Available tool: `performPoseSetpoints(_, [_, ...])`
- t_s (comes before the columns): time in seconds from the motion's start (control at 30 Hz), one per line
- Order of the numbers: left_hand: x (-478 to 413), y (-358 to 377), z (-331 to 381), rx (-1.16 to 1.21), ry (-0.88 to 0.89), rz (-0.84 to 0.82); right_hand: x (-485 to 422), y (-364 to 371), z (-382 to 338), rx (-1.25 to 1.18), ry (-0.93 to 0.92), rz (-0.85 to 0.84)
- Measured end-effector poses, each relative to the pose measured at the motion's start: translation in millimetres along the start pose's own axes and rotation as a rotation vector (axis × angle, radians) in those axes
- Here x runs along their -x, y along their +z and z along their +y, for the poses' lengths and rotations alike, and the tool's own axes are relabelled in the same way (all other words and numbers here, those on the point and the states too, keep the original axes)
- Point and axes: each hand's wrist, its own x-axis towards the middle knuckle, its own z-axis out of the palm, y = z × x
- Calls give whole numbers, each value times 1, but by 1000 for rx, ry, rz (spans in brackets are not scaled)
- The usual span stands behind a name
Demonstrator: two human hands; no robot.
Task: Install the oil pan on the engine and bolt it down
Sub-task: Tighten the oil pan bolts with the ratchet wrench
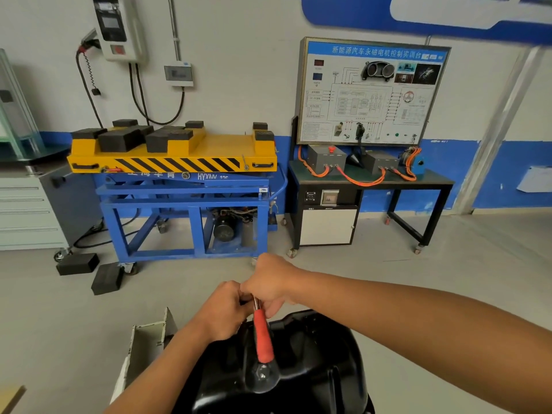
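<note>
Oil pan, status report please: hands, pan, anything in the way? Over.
Left hand and right hand grip red-handled wrench at its head. Oil pan lies beneath, work at far rim. Wrench tip hidden by hands; nothing blocking seen.

Wrench (263,339) over oil pan (313,383), nearest; lift cart (185,158) behind-left, counter (433,178) behind-right, drawer cabinet (27,213) far left.

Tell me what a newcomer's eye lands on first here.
Bottom centre, the left hand and right hand grip a red-handled tool over the black oil pan. Behind, at left, stands a yellow lift table on a blue frame; at right, a wiring training board.
</note>
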Motion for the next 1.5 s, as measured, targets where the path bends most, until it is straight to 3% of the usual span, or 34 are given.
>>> performPoseSetpoints(0.1, [0, 0, 0, 19, -25, 7, 2, 3, 5, -282, 102, -69])
performPoseSetpoints(0.2, [0, 0, 1, -4, -26, -17, 3, 3, 8, -293, 109, -76])
performPoseSetpoints(0.53, [-1, 3, 2, 75, -30, -71, -4, -17, -6, 740, -215, 60])
performPoseSetpoints(0.8, [-2, 5, 0, 81, -61, -41, -5, -32, -10, 1169, -561, 0])
performPoseSetpoints(1.03, [-1, 4, 0, 100, -45, -42, -9, -34, -2, 1335, -751, 37])
performPoseSetpoints(1.5, [-2, 4, 2, 73, -71, -13, -8, -34, 5, 1349, -642, 5])
